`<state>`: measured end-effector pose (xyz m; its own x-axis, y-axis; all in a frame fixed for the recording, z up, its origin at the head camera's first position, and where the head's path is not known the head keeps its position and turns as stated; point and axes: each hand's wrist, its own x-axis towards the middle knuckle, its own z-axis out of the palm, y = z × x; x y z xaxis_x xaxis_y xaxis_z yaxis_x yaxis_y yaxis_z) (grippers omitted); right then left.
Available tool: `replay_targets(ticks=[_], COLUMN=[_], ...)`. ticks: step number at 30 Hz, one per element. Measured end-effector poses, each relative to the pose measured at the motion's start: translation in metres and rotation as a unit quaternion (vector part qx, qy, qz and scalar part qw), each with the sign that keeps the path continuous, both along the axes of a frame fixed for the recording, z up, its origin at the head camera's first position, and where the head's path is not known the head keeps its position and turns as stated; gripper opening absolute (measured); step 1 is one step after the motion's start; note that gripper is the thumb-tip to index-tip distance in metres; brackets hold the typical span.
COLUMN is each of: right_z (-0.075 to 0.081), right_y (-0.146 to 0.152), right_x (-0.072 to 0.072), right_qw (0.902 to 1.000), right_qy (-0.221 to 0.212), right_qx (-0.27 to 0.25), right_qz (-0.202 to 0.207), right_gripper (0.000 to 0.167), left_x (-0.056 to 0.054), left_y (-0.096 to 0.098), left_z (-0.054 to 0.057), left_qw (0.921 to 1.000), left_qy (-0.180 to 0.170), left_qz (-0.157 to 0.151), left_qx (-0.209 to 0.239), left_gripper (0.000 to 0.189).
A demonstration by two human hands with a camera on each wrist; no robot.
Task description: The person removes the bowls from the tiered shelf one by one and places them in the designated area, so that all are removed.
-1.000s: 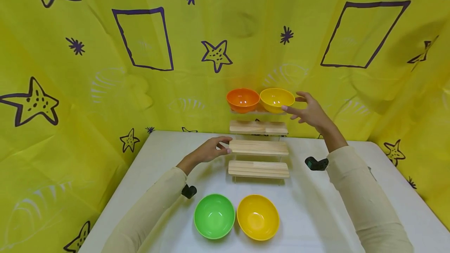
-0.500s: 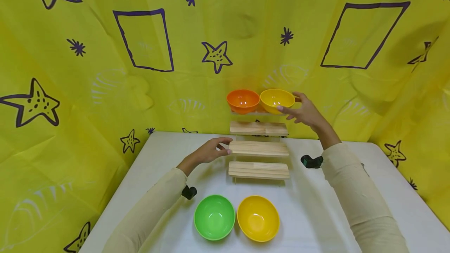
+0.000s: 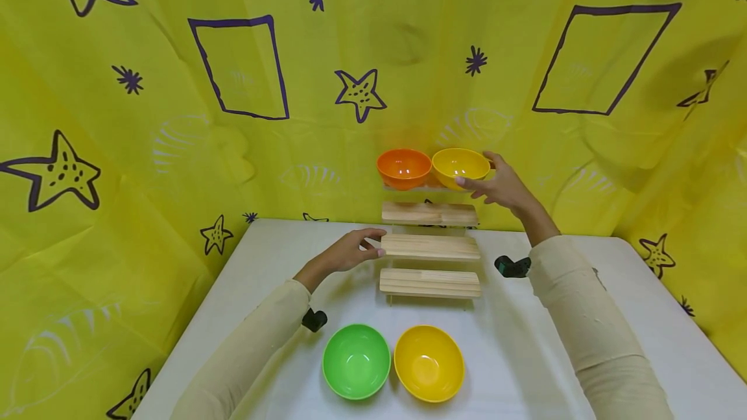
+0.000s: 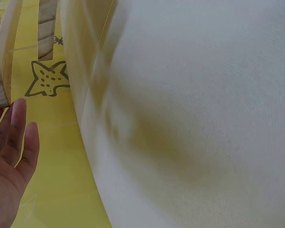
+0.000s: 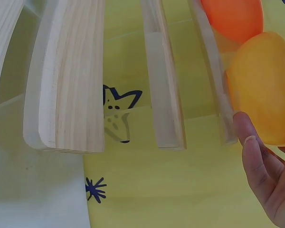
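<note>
In the head view my left hand [image 3: 349, 249] is at the left end of a wooden tiered shelf [image 3: 432, 247], thumb and fingers pinching the board's end. The left wrist view shows the same fingers at the board end [image 4: 2, 95]. My right hand [image 3: 506, 184] is at the right side of a yellow bowl [image 3: 461, 167] on the top tier, thumb in front and fingers spread near the rim. From the right wrist view, fingertips [image 5: 242, 123] reach the bowl's outer side; firm contact is hard to tell. An orange bowl [image 3: 404, 168] stands beside it.
A green bowl [image 3: 356, 361] and a deeper yellow bowl [image 3: 428, 363] stand side by side on the white table [image 3: 280, 381], in front of the shelf. Yellow patterned cloth [image 3: 315, 141] hangs close behind the top tier and along both sides.
My right hand has moved left, bringing its thumb across the front of the yellow bowl. The bowls and my left hand have stayed in place.
</note>
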<state>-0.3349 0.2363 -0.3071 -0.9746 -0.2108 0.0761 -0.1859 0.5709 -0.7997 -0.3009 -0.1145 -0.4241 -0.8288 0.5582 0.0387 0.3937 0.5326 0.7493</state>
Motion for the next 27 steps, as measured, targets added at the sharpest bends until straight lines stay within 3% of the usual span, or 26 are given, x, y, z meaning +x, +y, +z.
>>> replay_targets(ticks=[27], right_z=[-0.0065], right_y=[-0.0055], right_x=[-0.0042], right_qw=[0.9996], right_qy=[0.01], right_qx=[-0.017], right_qz=[-0.018], right_gripper=[0.106], left_x=[-0.0028], left_y=[-0.0006], left_z=[-0.0019], left_qw=[1.0], left_qy=[-0.001], left_qz=[0.0], left_qx=[0.001], left_gripper=[0.054])
